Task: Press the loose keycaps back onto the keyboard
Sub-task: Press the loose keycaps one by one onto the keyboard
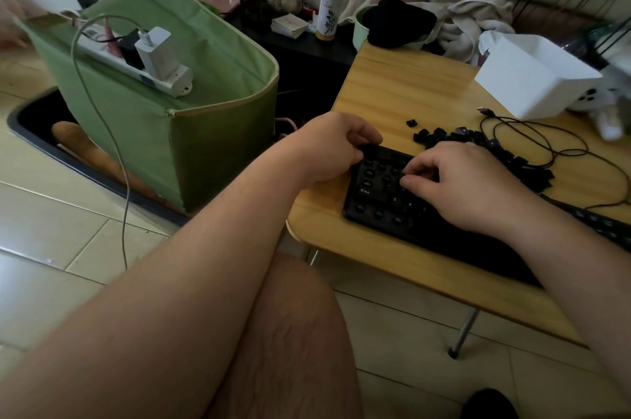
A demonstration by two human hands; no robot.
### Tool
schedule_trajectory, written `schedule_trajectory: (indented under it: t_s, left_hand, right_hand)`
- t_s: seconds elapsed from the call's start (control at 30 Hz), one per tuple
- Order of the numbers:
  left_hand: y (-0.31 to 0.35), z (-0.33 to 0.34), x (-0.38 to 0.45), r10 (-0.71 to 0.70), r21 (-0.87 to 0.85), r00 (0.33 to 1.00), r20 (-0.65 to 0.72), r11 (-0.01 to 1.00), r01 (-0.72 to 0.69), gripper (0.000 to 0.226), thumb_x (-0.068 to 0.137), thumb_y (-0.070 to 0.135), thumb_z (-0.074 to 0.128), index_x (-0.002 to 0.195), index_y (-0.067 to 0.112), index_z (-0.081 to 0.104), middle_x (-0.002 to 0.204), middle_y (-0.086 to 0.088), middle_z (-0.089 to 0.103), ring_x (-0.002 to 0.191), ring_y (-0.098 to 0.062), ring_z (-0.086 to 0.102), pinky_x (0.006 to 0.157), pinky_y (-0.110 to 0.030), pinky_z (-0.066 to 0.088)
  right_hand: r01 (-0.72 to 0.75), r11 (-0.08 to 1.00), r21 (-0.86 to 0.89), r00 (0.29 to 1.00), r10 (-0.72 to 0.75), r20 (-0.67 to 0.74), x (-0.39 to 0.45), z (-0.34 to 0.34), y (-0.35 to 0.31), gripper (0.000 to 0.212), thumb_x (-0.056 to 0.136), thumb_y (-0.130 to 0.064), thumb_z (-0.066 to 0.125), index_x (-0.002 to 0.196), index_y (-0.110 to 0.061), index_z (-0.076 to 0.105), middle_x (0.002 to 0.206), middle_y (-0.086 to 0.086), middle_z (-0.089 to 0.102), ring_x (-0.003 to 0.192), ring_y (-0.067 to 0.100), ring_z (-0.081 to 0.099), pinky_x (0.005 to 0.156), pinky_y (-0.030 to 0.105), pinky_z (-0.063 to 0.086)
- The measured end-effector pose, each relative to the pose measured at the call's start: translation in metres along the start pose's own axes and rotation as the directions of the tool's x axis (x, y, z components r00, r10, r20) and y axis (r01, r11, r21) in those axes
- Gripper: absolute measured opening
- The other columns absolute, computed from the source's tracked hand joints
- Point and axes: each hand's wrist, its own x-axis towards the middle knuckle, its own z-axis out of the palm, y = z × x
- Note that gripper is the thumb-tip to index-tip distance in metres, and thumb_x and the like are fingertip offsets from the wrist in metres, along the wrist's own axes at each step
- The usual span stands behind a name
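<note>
Over at the left end of the keyboard (386, 203), both hands are down on the job. The left hand (333, 148) curls over the far left corner, fingers hooked on the edge, gripping the board to steady it. The right hand (457, 179) sits at about three o'clock from it, fingertips (408, 182) bent down onto the upper rows; whether a keycap is pinched under them I cannot tell, the fingers hide it. Around them, many sockets are bare, with only Shift, Z, X and C seated in the lower row, so I judge this job is early on.

The pile of loose keycaps (478, 145) lies on the worktop (392, 83) just beyond the board, at roughly twelve o'clock from the right hand, with one stray keycap (412, 122) apart at its eleven o'clock side.

Now the risks. A cap set crooked on its stem and pushed hard could jam or snap the stem. The board's left end sits near the worktop's edge, so heavy pressing without that left-hand hold might shift it. The black cable (546, 145) loops beside the pile; a reaching wrist could snag it and scatter caps to the floor.
</note>
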Motion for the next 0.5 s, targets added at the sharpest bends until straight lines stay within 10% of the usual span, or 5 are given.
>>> schedule_trajectory:
  t_s: [0.5]
  left_hand:
    - [0.003, 0.004, -0.001, -0.017, -0.009, 1.000, -0.012, 1.000, 0.017, 0.047, 0.095, -0.005, 0.058, 0.123, 0.030, 0.071, 0.119, 0.006, 0.068, 0.114, -0.012, 0.063, 0.104, -0.036, 0.054]
  right_hand:
    - [-0.166, 0.973, -0.158, 0.969, 0.191, 0.159, 0.031, -0.021, -0.033, 0.013, 0.083, -0.033, 0.084, 0.076, -0.032, 0.073, 0.089, -0.008, 0.065, 0.079, 0.010, 0.058, 0.055, 0.022, 0.037]
